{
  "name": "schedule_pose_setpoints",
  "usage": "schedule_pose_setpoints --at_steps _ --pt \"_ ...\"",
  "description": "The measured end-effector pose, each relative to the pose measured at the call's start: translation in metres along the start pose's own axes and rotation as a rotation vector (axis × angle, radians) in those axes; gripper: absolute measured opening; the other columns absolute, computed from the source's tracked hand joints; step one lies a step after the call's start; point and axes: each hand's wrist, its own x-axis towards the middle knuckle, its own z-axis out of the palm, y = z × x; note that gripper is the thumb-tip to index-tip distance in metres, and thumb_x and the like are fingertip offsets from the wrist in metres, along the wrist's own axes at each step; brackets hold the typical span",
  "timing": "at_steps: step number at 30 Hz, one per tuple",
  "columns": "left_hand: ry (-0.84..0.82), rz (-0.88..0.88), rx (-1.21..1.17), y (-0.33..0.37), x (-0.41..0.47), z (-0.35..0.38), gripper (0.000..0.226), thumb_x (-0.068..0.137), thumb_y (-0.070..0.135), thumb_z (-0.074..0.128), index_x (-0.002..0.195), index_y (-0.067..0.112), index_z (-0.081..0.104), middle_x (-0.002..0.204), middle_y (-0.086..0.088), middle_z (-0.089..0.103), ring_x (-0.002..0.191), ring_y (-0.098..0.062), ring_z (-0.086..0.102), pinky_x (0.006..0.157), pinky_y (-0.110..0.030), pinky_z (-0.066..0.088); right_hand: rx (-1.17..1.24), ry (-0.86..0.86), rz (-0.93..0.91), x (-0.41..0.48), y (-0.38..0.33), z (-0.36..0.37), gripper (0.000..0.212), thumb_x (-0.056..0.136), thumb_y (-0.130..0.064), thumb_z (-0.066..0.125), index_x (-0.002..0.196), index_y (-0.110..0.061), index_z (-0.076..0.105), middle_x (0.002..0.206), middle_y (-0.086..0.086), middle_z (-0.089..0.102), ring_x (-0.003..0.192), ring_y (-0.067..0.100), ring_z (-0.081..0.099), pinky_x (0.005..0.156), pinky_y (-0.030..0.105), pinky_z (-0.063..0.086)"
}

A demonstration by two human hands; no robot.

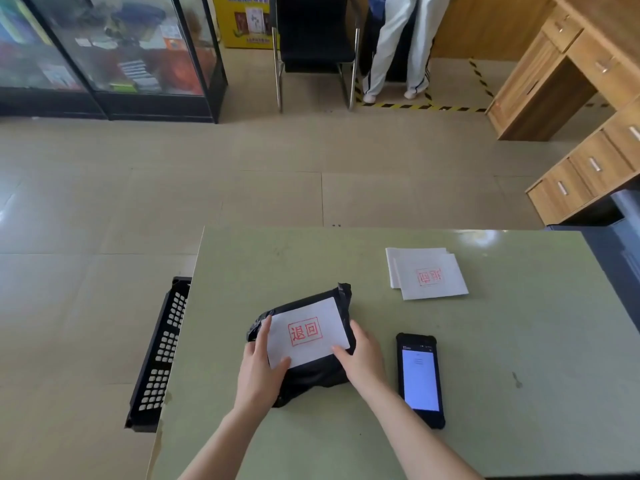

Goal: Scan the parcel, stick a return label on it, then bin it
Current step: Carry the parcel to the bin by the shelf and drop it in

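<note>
A black plastic parcel (311, 372) lies on the green table (502, 358) in front of me. A white return label (308, 332) with a red stamp lies on top of it. My left hand (258, 368) rests flat on the label's left edge and near corner. On the parcel's right side, my right hand (362, 356) presses its fingertips on the label's near right corner. Both hands press down; neither grips anything. The handheld scanner (419, 377) lies screen up on the table, just right of my right wrist.
A small stack of spare stamped labels (429, 277) sits at the table's far right. A black slotted bin (161, 355) stands on the floor against the table's left edge. Beyond are a black chair (315, 36), a standing person's legs (394, 46), glass cabinets and wooden drawers.
</note>
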Motion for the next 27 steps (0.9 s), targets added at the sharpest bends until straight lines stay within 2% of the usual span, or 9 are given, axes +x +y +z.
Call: schedule_pose_setpoints --at_steps 3,5,7,9,13,16,20,27 --pt "-0.024 0.06 -0.005 0.001 0.0 -0.01 0.077 0.085 0.015 0.066 0.147 0.042 0.03 0.118 -0.001 0.046 0.091 -0.013 0.05 0.079 -0.028 0.04 0.09 0.061 -0.025 -0.012 -0.007 -0.004 0.06 0.087 -0.028 0.062 0.141 -0.025 0.038 0.133 0.002 0.052 0.123 0.019 0.048 0.097 0.028 0.04" --pt "-0.025 0.118 -0.015 0.005 0.0 -0.019 0.073 0.085 0.015 0.067 0.145 0.041 0.034 0.11 0.003 0.045 0.088 -0.005 0.05 0.071 -0.022 0.041 0.158 0.096 -0.024 -0.021 -0.014 -0.009 0.057 0.087 -0.027 0.062 0.14 -0.024 0.041 0.132 0.001 0.052 0.12 0.016 0.05 0.097 0.026 0.041" --pt "-0.036 0.182 -0.027 0.013 -0.001 -0.028 0.07 0.085 0.018 0.066 0.142 0.045 0.035 0.104 0.01 0.044 0.087 0.0 0.05 0.065 -0.016 0.04 0.218 0.15 -0.018 -0.033 -0.021 -0.016 0.054 0.087 -0.025 0.063 0.137 -0.023 0.044 0.128 0.003 0.054 0.114 0.016 0.053 0.099 0.03 0.044" --pt "-0.064 0.253 -0.043 0.024 -0.003 -0.038 0.067 0.085 0.02 0.066 0.139 0.047 0.037 0.102 0.014 0.043 0.088 0.001 0.05 0.067 -0.022 0.043 0.255 0.225 -0.001 -0.049 -0.028 -0.023 0.053 0.087 -0.026 0.063 0.137 -0.024 0.045 0.123 0.002 0.054 0.11 0.015 0.053 0.098 0.032 0.045" --pt "-0.144 0.407 -0.051 0.052 -0.006 -0.049 0.065 0.084 0.021 0.067 0.138 0.046 0.039 0.108 0.009 0.047 0.092 0.003 0.048 0.074 -0.027 0.042 0.277 0.417 0.033 -0.081 -0.037 -0.038 0.051 0.087 -0.026 0.064 0.135 -0.023 0.047 0.115 0.003 0.046 0.101 0.011 0.046 0.087 0.02 0.036" --pt "-0.205 0.504 -0.046 0.075 -0.015 -0.049 0.065 0.083 0.02 0.067 0.136 0.046 0.041 0.107 0.008 0.048 0.092 -0.003 0.048 0.075 -0.027 0.04 0.332 0.523 0.067 -0.106 -0.038 -0.052 0.051 0.087 -0.025 0.063 0.135 -0.024 0.047 0.112 0.001 0.047 0.101 0.014 0.049 0.086 0.024 0.038" --pt "-0.281 0.641 -0.028 0.106 -0.035 -0.041 0.065 0.082 0.018 0.069 0.136 0.042 0.043 0.112 0.01 0.048 0.1 -0.009 0.044 0.083 -0.028 0.038 0.393 0.643 0.104 -0.145 -0.031 -0.075 0.05 0.086 -0.024 0.064 0.134 -0.023 0.05 0.113 0.0 0.05 0.108 0.018 0.056 0.094 0.031 0.045" --pt "-0.421 0.814 -0.007 0.156 -0.096 0.008 0.065 0.081 0.016 0.069 0.136 0.042 0.044 0.114 0.011 0.048 0.1 -0.011 0.047 0.084 -0.029 0.04 0.445 0.794 0.172 -0.218 0.01 -0.125 0.05 0.09 -0.025 0.06 0.138 -0.023 0.045 0.121 0.005 0.05 0.109 0.016 0.055 0.099 0.033 0.047"
